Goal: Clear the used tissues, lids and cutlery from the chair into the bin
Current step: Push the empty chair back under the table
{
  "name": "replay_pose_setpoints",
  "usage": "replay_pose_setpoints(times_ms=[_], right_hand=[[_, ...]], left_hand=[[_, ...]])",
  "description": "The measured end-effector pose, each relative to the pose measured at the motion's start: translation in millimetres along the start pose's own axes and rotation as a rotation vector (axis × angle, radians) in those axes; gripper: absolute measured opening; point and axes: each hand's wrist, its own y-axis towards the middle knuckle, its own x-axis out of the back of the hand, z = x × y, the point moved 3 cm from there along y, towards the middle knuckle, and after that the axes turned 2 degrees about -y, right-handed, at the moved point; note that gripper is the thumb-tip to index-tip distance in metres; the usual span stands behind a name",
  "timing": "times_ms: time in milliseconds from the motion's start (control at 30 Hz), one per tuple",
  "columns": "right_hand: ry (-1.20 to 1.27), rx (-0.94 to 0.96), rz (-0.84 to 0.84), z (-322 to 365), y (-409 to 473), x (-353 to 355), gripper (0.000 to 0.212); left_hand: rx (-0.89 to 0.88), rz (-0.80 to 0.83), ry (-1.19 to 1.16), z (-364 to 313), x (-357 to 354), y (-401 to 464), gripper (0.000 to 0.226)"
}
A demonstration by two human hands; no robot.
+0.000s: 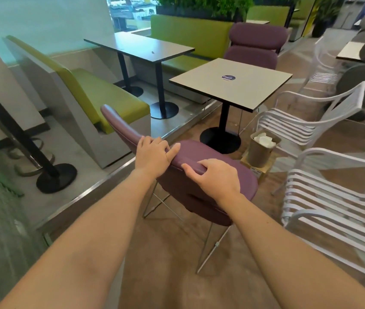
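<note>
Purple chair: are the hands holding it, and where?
Yes. Left hand and right hand both grip the top edge of the purple chair backrest.

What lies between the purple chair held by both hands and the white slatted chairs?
In the head view, the grey bin holding white tissues, standing on a cardboard box.

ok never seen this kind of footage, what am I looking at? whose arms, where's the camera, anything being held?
One picture, from a wide-angle camera worn on a person's head, looking forward and down; no robot. The two bare arms are the wearer's. The left hand and right hand both curl over the top edge of a purple chair, which is tilted. Beyond it stands a grey bin with white tissues inside, beside a square table and white slatted chairs. No litter shows on the chair.
</note>
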Motion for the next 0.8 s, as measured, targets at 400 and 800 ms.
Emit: replay_pose_setpoints(times_ms=[400,800], right_hand=[[0.084,0.13,0.089,-124,-26,49,0.045],[0.066,0.154,0.163,-156,-37,72,0.045]], left_hand=[[0.204,-0.109,-0.125,-124,-3,-51,0.053],[0.081,-0.006,-0.172,-149,7,-71,0.043]])
